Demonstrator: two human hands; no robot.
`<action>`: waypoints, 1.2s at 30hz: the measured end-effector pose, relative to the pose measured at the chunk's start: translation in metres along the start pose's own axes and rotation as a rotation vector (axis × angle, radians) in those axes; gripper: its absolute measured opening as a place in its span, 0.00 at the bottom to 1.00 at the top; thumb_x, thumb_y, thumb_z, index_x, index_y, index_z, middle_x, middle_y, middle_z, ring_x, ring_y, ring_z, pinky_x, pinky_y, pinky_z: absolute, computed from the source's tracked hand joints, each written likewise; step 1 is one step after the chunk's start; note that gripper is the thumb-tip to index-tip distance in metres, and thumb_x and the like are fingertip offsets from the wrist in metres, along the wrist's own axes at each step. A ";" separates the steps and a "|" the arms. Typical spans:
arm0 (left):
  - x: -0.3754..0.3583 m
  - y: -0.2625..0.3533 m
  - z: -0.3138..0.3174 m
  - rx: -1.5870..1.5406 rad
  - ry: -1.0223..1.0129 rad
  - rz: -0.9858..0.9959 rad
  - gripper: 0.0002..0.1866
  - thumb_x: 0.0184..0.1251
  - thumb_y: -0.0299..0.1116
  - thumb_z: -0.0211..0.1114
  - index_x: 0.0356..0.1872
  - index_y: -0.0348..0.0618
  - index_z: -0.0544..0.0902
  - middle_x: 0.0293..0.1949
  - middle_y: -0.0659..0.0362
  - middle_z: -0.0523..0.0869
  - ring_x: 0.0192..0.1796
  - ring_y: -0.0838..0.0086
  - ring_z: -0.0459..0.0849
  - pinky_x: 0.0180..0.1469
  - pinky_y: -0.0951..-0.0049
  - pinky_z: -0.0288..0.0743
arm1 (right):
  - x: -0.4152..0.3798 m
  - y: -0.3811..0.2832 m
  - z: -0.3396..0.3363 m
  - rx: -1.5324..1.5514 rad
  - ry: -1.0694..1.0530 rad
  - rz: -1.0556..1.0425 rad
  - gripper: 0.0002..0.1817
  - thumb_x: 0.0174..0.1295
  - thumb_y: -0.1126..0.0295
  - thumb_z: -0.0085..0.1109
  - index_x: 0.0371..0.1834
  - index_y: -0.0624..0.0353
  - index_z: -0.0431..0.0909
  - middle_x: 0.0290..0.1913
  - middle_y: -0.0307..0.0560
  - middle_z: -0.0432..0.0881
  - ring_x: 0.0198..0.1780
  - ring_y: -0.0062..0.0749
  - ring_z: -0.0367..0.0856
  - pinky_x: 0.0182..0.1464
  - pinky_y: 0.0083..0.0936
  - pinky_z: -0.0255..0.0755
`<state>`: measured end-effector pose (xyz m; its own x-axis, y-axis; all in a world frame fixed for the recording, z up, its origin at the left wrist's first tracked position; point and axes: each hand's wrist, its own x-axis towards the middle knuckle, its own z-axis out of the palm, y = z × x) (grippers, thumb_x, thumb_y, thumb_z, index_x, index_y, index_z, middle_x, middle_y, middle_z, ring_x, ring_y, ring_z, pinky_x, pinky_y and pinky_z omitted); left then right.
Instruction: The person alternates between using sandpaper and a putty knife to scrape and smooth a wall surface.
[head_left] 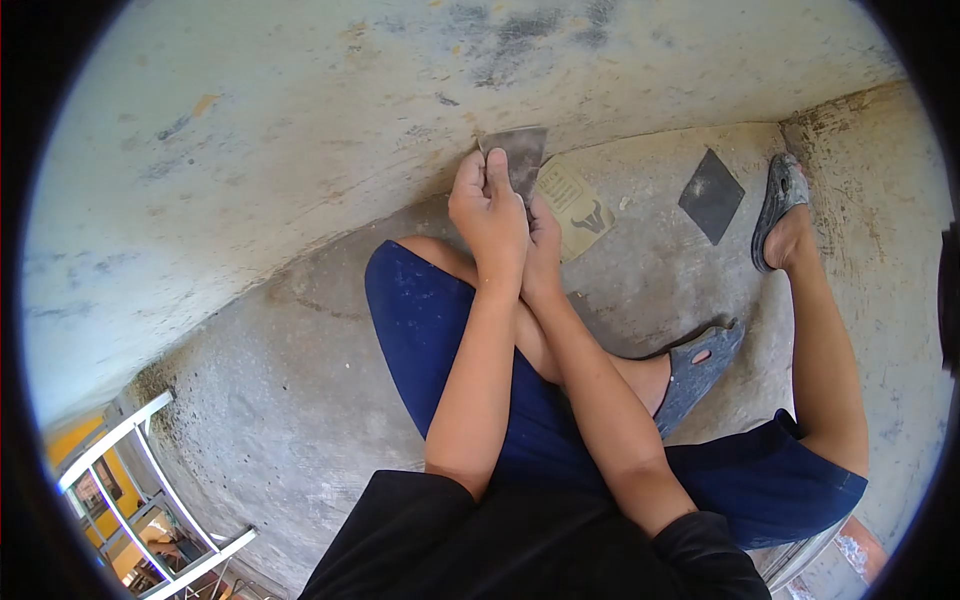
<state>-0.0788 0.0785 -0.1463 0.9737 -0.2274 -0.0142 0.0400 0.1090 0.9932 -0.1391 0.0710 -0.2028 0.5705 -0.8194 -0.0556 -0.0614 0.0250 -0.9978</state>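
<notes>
A dark grey piece of sandpaper (524, 158) is gripped in my left hand (492, 222), with the thumb pressed on its face. My right hand (543, 245) is closed at the lower edge of the same piece, close against my left hand and partly hidden by it. Both hands are just in front of the pale, stained wall (330, 130). Past my right hand, a tan sheet (570, 205) with printed lettering and a bull's-head mark lies on the floor. Farther right lies a dark diamond-shaped sheet (712, 196).
I sit on a rough grey concrete floor (300, 370), legs bent, in dusty clogs (700, 365). A second wall (870, 200) meets the first at the right corner. At lower left stands a white metal frame (150, 490) beside a drop, with a yellow wall beyond.
</notes>
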 end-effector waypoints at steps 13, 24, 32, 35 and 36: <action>-0.005 -0.001 0.003 0.012 0.043 -0.011 0.17 0.83 0.35 0.61 0.31 0.39 0.74 0.26 0.71 0.73 0.26 0.89 0.62 0.22 0.81 0.56 | 0.000 0.007 -0.003 0.013 0.058 0.002 0.14 0.77 0.63 0.60 0.40 0.66 0.79 0.32 0.50 0.84 0.36 0.23 0.74 0.40 0.31 0.74; -0.003 0.011 0.001 -0.027 0.029 -0.028 0.19 0.84 0.36 0.61 0.29 0.40 0.72 0.25 0.71 0.69 0.27 0.89 0.60 0.23 0.80 0.55 | 0.001 0.001 0.003 0.002 0.086 -0.063 0.17 0.76 0.63 0.61 0.33 0.64 0.73 0.27 0.45 0.76 0.34 0.23 0.67 0.36 0.31 0.70; 0.008 0.002 -0.006 0.112 0.064 0.144 0.18 0.83 0.35 0.61 0.29 0.40 0.73 0.25 0.70 0.72 0.24 0.88 0.61 0.21 0.80 0.56 | -0.004 -0.016 0.014 0.016 0.102 -0.075 0.15 0.75 0.64 0.62 0.35 0.65 0.74 0.28 0.43 0.77 0.35 0.21 0.68 0.36 0.29 0.69; -0.002 -0.006 -0.006 0.047 0.071 0.000 0.18 0.84 0.36 0.61 0.29 0.40 0.73 0.24 0.70 0.72 0.24 0.88 0.61 0.20 0.79 0.57 | -0.006 -0.003 0.007 0.110 0.049 0.024 0.15 0.75 0.64 0.61 0.34 0.65 0.74 0.28 0.42 0.77 0.35 0.21 0.68 0.36 0.29 0.69; -0.003 -0.002 -0.005 -0.003 0.068 -0.023 0.17 0.84 0.36 0.60 0.30 0.40 0.73 0.24 0.70 0.71 0.23 0.87 0.61 0.20 0.79 0.57 | -0.007 -0.001 0.006 0.109 0.052 0.024 0.15 0.75 0.64 0.61 0.34 0.65 0.74 0.28 0.42 0.77 0.35 0.21 0.68 0.36 0.29 0.69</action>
<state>-0.0806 0.0833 -0.1491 0.9855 -0.1635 -0.0452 0.0634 0.1077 0.9922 -0.1380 0.0805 -0.2017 0.5267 -0.8463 -0.0801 0.0170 0.1047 -0.9944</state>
